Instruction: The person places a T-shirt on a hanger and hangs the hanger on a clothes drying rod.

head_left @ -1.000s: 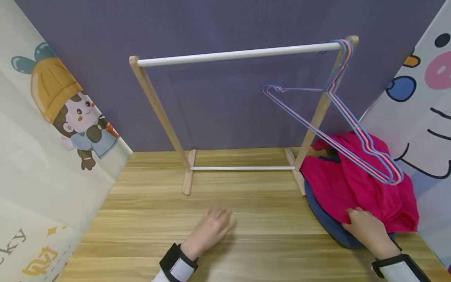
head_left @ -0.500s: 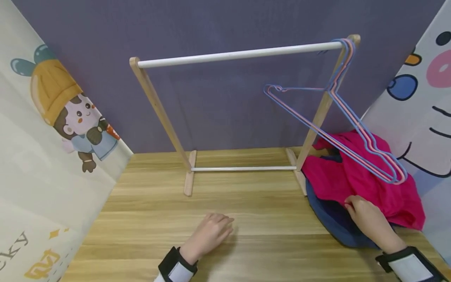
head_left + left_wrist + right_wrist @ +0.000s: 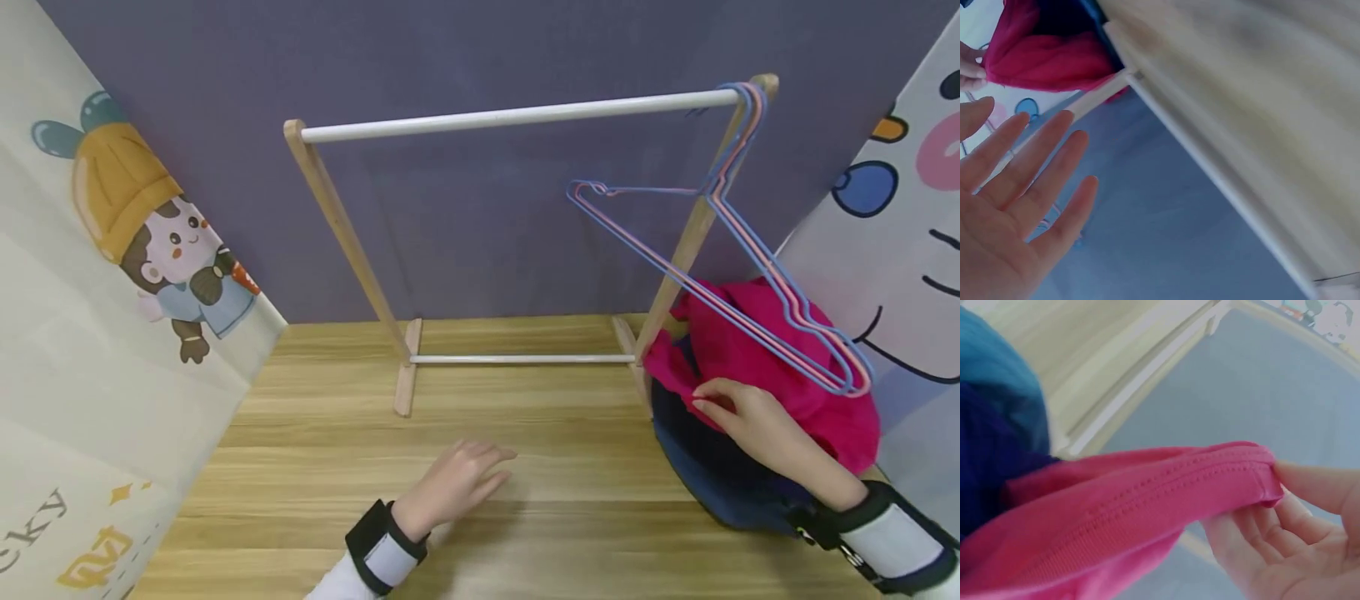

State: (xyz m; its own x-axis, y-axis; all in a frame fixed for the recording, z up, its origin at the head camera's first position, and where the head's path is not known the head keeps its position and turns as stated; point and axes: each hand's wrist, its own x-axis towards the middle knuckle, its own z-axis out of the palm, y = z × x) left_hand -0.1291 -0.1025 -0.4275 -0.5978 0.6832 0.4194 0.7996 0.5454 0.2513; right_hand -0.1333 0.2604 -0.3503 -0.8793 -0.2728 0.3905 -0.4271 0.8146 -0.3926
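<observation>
My right hand [image 3: 757, 429] pinches the stitched hem of a crimson garment [image 3: 840, 433] between thumb and fingers. The right wrist view shows the garment's hem [image 3: 1166, 487] stretched towards the fingertips, its rest trailing down to the left. Beneath it is a dark blue soft-sided container [image 3: 697, 475], with dark blue cloth [image 3: 991, 444] inside. My left hand [image 3: 453, 483] hovers over the wooden table with nothing in it; its palm and spread fingers show in the left wrist view. Blue and pink wire hangers [image 3: 750, 125] hang at the rack's right end, partly overlapping the garment.
A wooden rack with a white top rail [image 3: 517, 115] and a lower white bar [image 3: 521, 359] stands at the back of the table [image 3: 315, 483]. Behind it is a grey-blue panel [image 3: 465, 233]. Printed cartoon sheets [image 3: 45, 333] flank the left and right sides.
My right hand has moved left and up, drawing the crimson hem with it and uncovering more of the dark blue container. The left hand has shifted slightly right, its fingers extended.
</observation>
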